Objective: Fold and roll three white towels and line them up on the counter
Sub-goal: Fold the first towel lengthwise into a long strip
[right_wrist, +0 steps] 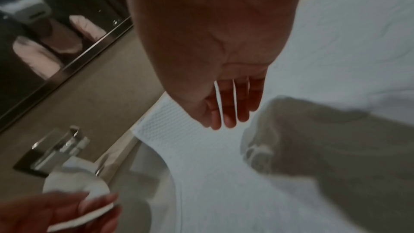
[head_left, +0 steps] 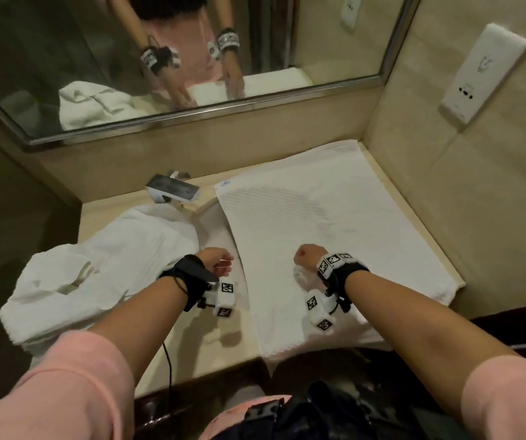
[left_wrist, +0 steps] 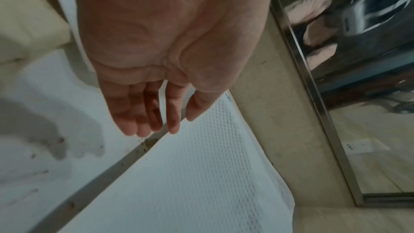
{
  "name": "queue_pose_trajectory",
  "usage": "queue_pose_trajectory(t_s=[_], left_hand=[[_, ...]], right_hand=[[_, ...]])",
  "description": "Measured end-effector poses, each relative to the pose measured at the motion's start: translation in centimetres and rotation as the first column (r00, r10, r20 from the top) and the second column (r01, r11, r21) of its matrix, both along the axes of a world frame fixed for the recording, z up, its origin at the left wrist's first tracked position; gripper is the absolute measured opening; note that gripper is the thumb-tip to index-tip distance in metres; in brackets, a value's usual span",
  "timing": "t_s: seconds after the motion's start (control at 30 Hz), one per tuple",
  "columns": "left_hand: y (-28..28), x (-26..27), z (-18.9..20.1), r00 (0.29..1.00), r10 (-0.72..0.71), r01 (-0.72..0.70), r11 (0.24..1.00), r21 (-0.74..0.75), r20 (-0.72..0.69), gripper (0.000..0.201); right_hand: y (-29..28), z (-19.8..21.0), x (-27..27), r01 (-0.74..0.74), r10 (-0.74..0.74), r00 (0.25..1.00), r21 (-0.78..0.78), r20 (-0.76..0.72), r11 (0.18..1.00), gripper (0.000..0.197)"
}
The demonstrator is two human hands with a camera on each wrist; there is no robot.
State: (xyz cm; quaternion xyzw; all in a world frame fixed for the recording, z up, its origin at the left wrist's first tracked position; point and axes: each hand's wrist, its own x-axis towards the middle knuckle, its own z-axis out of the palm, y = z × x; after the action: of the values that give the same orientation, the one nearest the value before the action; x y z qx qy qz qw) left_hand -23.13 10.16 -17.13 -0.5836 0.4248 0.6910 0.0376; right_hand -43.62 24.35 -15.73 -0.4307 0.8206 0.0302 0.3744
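A white towel [head_left: 334, 223] lies spread flat on the right of the counter [head_left: 204, 341], its left edge hanging over the sink [head_left: 214, 227]. More white towels [head_left: 96, 265] lie crumpled in a heap on the left. My left hand [head_left: 220, 263] hovers at the flat towel's left edge, between it and the heap. In the left wrist view the left hand [left_wrist: 152, 127] has loose, straight fingers and holds nothing above the towel [left_wrist: 190, 183]. My right hand [head_left: 304, 254] hangs over the towel's near middle. The right hand [right_wrist: 228, 120] is empty too, fingers pointing down at the towel [right_wrist: 224, 174].
A chrome faucet [head_left: 172, 187] stands behind the sink near the back wall. A mirror [head_left: 160, 58] runs along the back, and a white wall unit [head_left: 483, 71] is fixed on the right wall. The counter ends at a dark front edge by my body.
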Motion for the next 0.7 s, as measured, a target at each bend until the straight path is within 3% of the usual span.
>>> queue_pose_trajectory(t_s=[0.13, 0.33, 0.4, 0.53, 0.7], left_hand=[[-2.2, -0.8, -2.1, 0.995, -0.072, 0.071, 0.997, 0.015, 0.070, 0.022], [-3.1, -1.3, -5.0, 0.979, -0.164, 0.155, 0.985, 0.078, 0.123, 0.015], [-3.2, -1.6, -5.8, 0.976, -0.178, 0.168, 0.982, 0.087, 0.129, 0.009], [-3.3, -2.1, -7.1, 0.970, -0.215, 0.205, 0.974, 0.099, 0.110, 0.040], [-3.3, -2.7, -7.7, 0.978, -0.199, 0.192, 0.976, 0.101, 0.066, 0.042]], right_hand=[[-1.8, -1.5, 3.1, -0.031, 0.027, 0.992, 0.027, 0.126, 0.999, 0.035], [-3.2, -2.9, 5.4, -0.146, 0.126, 0.978, 0.112, 0.165, 0.983, 0.027], [-3.6, -2.9, 6.1, -0.199, 0.179, 0.969, 0.109, 0.168, 0.974, 0.036], [-4.3, -3.0, 7.7, -0.429, 0.417, 0.902, 0.115, 0.114, 0.896, 0.065], [-5.0, -4.1, 9.2, -0.595, 0.606, 0.795, 0.225, 0.021, 0.772, 0.041]])
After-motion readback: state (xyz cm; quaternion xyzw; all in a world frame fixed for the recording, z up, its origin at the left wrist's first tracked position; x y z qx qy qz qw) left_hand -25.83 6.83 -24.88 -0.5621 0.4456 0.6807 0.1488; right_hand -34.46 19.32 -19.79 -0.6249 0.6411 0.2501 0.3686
